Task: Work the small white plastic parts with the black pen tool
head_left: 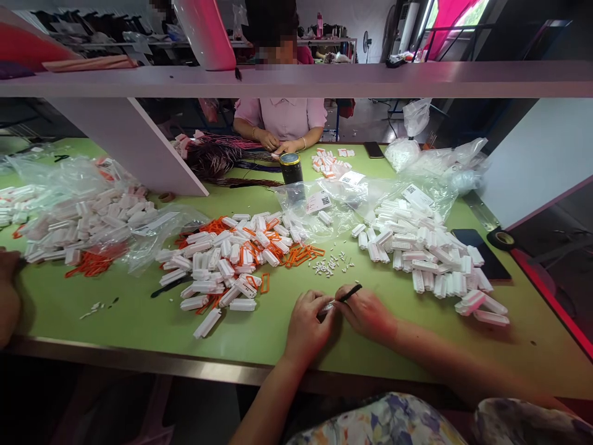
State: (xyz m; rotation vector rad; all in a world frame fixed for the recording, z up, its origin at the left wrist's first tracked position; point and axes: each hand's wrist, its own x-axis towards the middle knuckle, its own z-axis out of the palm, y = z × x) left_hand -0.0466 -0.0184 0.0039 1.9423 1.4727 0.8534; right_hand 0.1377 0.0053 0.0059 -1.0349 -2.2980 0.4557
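Near the table's front edge, my left hand is closed around a white plastic connector housing, mostly covered by the fingers. My right hand pinches a slim black tool at the housing's end; its tip is hidden between the hands. Just beyond lie small white pegs, scattered loose. To the left is a heap of white connector housings mixed with orange rectangular frames. Another pile of white housings lies to the right.
Clear plastic bags and a dark can stand beyond the heaps. A dark flat device and a tape roll lie right. A shelf crosses overhead. A co-worker sits opposite; another person's arm is far left.
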